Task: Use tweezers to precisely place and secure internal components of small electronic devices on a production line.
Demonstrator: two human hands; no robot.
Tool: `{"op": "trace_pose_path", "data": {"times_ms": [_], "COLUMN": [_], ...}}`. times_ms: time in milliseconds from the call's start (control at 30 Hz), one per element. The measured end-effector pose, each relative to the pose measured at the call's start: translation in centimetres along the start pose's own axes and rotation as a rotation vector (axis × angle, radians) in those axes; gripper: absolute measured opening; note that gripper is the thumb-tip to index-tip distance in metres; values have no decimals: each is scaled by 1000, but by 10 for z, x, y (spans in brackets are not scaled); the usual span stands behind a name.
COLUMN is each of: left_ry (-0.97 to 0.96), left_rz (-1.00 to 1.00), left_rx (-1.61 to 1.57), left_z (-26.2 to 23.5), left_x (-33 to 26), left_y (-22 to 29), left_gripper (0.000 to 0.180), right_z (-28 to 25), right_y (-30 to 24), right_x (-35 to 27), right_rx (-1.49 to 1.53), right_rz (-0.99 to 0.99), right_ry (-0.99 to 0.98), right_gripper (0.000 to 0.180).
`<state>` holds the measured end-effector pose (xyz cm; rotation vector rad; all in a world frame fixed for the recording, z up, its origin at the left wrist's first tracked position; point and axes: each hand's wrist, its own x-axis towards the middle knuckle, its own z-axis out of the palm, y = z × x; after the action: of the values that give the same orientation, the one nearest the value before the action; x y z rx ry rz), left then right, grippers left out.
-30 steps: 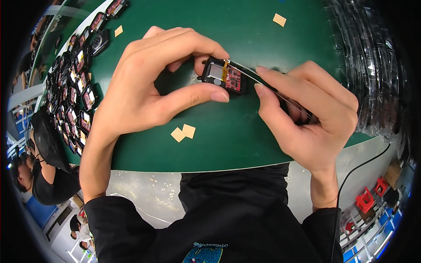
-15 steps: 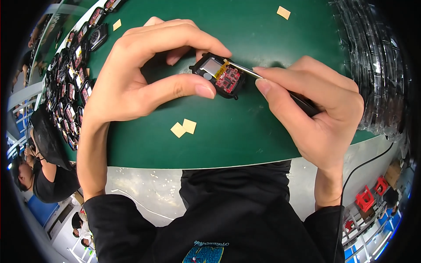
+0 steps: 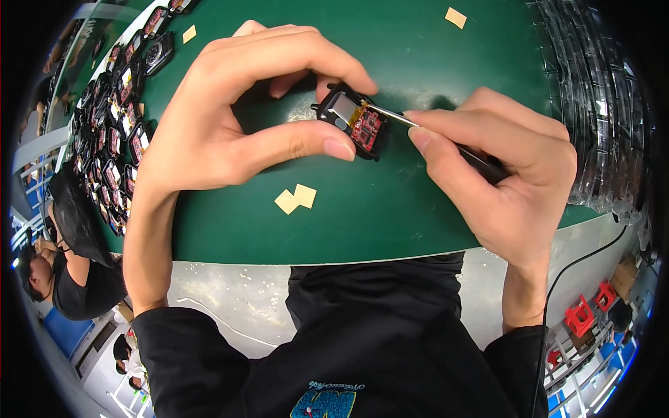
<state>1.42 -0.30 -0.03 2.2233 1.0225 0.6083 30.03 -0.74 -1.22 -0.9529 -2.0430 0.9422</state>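
Between the thumb and fingers of my left hand [image 3: 237, 104] is a small black device housing [image 3: 367, 148], its inside facing up. It holds a red circuit board [image 3: 366, 129], a silver battery [image 3: 343, 109] and a strip of amber tape between them. My right hand [image 3: 502, 160] is closed around dark-handled tweezers [image 3: 401, 118]. Their metal tip meets the housing at the upper end of the amber tape. Whether the tip grips anything is too small to tell.
Many similar opened devices [image 3: 111, 139] crowd the table's left side. Stacked clear plastic trays [image 3: 592, 118] stand at the right. Pale yellow paper squares [image 3: 304, 196] lie on the green table [image 3: 390, 223]. A co-worker [image 3: 77, 285] sits at the far left.
My left hand has shifted slightly right with the device, which has turned and tilted a little. The tweezers remain at the amber tape with little movement.
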Motion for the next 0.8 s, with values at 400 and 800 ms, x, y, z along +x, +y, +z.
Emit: {"op": "trace_pose_path", "data": {"times_ms": [400, 800], "left_ry": [-9, 55], "left_rz": [75, 57], "left_rx": [48, 178], "left_z": [1, 5], "left_x": [-2, 11], "left_y": [-2, 13], "left_gripper": [54, 55], "right_z": [5, -4], "right_y": [3, 3], "right_x": [-3, -2], "right_rx": [-28, 85], "right_rz": [-73, -13], "right_ry": [22, 323], "right_gripper": [22, 11]}}
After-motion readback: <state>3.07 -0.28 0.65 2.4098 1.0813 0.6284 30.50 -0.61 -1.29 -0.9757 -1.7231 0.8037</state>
